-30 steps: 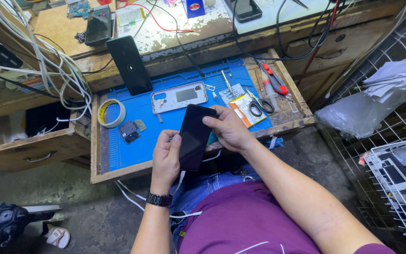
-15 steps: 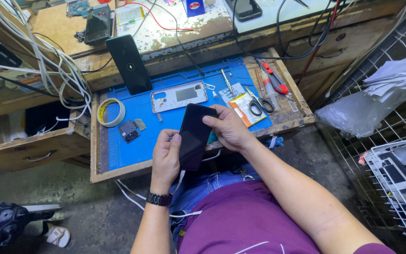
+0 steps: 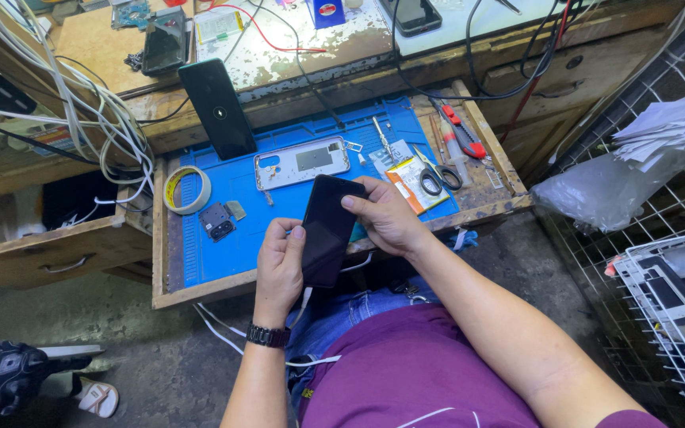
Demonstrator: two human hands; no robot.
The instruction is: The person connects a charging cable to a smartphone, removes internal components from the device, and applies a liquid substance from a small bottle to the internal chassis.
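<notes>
Left hand (image 3: 279, 265): fingers curled round the near left edge of the black phone (image 3: 331, 230), thumb on its dark face; closed on it, a black watch on the wrist.
Right hand (image 3: 386, 218): wrapped on the phone's far right edge, fingertips over the top corner; also closed on it.
Phone: held between both hands, tilted, above the near edge of the blue work mat (image 3: 231, 238).
White cable (image 3: 307, 297): hangs from the phone's near end, though the plug itself is hard to make out.
Far on the mat: a silver phone frame (image 3: 301, 162), lying flat.
Left: a roll of tape (image 3: 186, 190) and a small camera module (image 3: 217, 222).
Right: scissors (image 3: 436, 176) and a red-handled tool (image 3: 463, 136).
Far left: a second dark phone (image 3: 217, 107), leaning upright.
</notes>
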